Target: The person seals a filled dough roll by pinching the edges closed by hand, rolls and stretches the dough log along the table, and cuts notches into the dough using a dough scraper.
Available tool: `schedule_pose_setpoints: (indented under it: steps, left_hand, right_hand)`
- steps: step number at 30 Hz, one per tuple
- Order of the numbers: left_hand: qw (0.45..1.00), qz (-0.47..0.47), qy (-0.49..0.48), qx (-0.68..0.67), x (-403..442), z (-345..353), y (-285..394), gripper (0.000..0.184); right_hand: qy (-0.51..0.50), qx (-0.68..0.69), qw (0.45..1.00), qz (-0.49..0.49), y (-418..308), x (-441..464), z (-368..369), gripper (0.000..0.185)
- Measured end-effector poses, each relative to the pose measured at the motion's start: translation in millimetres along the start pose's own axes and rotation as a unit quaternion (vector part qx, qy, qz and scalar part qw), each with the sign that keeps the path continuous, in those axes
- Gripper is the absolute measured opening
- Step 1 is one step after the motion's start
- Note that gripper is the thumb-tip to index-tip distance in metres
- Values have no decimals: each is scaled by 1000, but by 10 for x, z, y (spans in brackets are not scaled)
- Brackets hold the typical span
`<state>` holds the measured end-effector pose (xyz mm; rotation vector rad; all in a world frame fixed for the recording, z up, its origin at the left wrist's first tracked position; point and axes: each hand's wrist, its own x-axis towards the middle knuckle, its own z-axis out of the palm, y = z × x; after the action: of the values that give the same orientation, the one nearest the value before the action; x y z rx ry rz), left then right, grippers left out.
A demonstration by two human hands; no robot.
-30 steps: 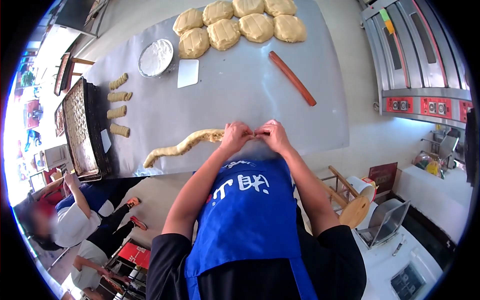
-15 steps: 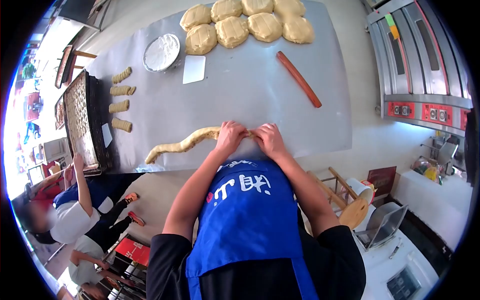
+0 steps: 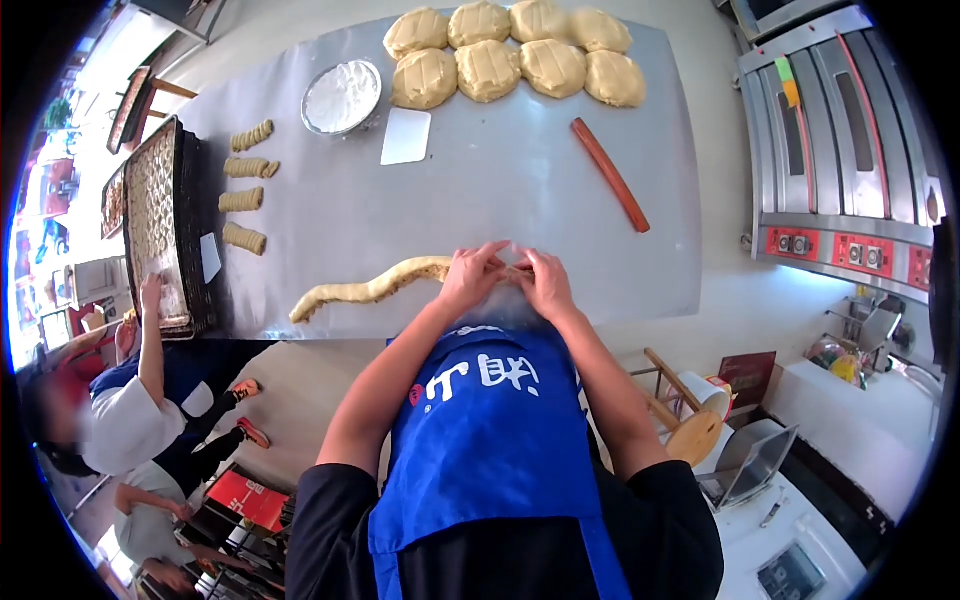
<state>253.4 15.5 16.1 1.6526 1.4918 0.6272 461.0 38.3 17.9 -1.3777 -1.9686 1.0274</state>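
Both the left hand [image 3: 470, 280] and right hand [image 3: 546, 287] have fingers pinched narrowly on one end of the dough roll [image 3: 352, 292], which trails across the tabletop [image 3: 480, 185]; too strong a tug or uneven pinching could tear it.

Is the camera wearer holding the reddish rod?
No, the reddish rod lies on the table while the left hand and right hand touch the dough strip.

Blue apron [image 3: 490, 450] (white lettering).
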Motion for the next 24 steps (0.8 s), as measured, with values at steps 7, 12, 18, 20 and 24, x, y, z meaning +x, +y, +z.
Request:
schedule_pose_setpoints:
  steps: [7, 12, 18, 20, 24]
  left_hand:
    - [980, 137, 5, 147, -129, -238, -228, 30]
    - [988, 84, -10, 128, -59, -238, -215, 26]
    - [998, 35, 51, 17, -38, -208, -156, 27]
    - [998, 27, 58, 11, -25, -110, -190, 32]
    - [993, -7, 32, 109, -12, -94, -204, 38]
  right_hand:
    - [-73, -83, 994, -7, 77, 72, 24, 21]
    - [-25, -40, 998, -39, -258, 85, -19, 18]
    - [9, -66, 992, -105, -65, 27, 294, 21]
    - [15, -63, 995, -77, -173, -3, 201, 17]
    - [9, -126, 989, -79, -11, -51, 358, 9]
